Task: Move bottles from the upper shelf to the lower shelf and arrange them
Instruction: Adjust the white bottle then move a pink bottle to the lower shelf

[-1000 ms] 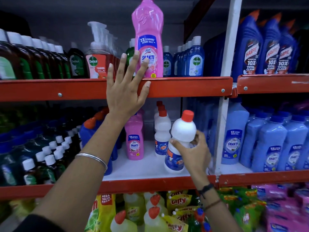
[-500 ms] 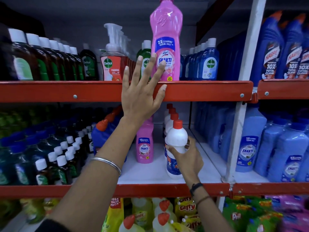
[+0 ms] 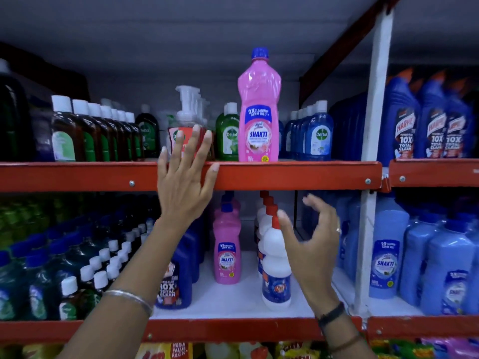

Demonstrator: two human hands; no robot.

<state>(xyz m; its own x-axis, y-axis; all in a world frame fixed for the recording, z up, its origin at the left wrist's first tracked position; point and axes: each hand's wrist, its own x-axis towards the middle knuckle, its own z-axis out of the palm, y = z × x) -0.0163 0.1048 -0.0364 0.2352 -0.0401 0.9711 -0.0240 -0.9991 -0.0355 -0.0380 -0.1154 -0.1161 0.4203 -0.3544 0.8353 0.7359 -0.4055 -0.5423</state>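
Hands came first, nearest to me: the right hand (image 3: 312, 244) hovered open and curled just beside the white bottle (image 3: 276, 265) at the front of the lower shelf (image 3: 233, 329), fingers spread, gripping nothing, though I could not tell if the thumb brushed the bottle's neck. The bottle stood upright at the head of its red-capped row. The left hand (image 3: 185, 174) lay flat and splayed against the red lip of the upper shelf (image 3: 298, 174), empty too, its fingertips up in front of a pump bottle (image 3: 185, 125).

To my eye one bottle was placed, and the next job looked like the tall pink bottle (image 3: 259, 112) standing alone at the upper shelf's edge, right of that left hand. It would pay to take it round the waist, not the cap, lift it clear of the lip, and set it in line with the smaller pink bottle (image 3: 226, 244) below, label forward.

Labels, then: "10X Total Clean" on a dark blue bottle (image 3: 172, 283) near left; "Shakti" and "2X Cleaning Germ Kill" on both pinks; "Dettol" on the green and blue bottles behind; "Harpic" far right above.
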